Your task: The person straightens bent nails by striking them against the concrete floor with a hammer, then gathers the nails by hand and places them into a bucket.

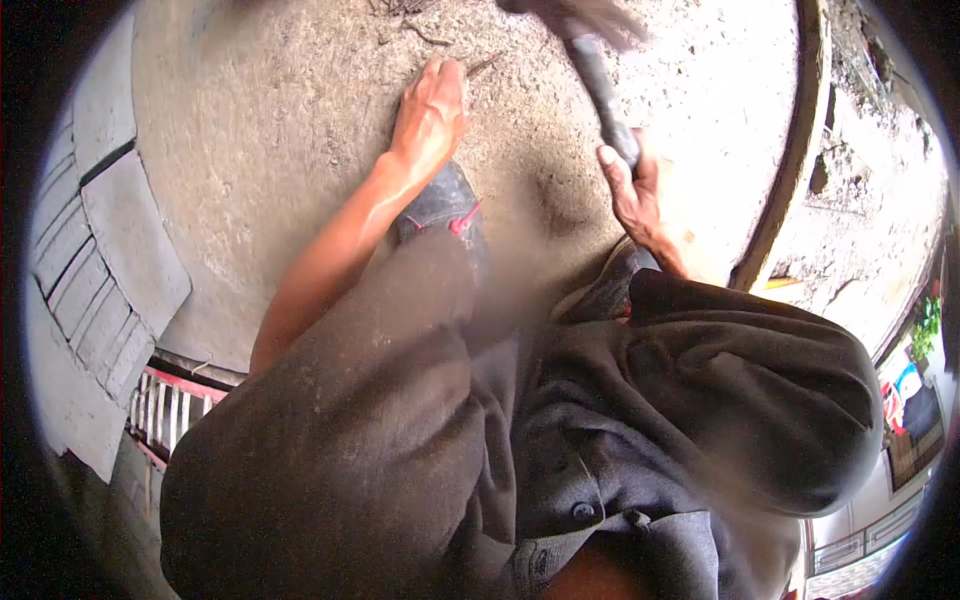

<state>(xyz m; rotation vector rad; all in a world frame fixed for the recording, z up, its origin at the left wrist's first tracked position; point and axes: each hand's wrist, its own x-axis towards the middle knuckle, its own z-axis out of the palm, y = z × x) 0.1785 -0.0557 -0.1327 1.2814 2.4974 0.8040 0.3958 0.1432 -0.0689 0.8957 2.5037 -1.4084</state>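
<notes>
My right hand (643,195) is wrapped round the dark handle of a hammer (597,88). The hammer's head, at the top of the view, is smeared by motion. Lower and to the left, my left hand (432,112) rests at the concrete floor with its fingers closed. A thin, dark, pointed strip (486,65) sticks out beside these fingers. It looks like a nail or a splinter, and I cannot tell which. Several thin, dark bits (400,8) lie on the floor beyond my left hand.
My shoes (440,205) and bent, dark-clothed knees (330,380) are close below my hands. A raised edge (785,165) runs along the floor's right side. Grey slabs (135,235) stand at the left, above a red-and-white slatted rack (172,405).
</notes>
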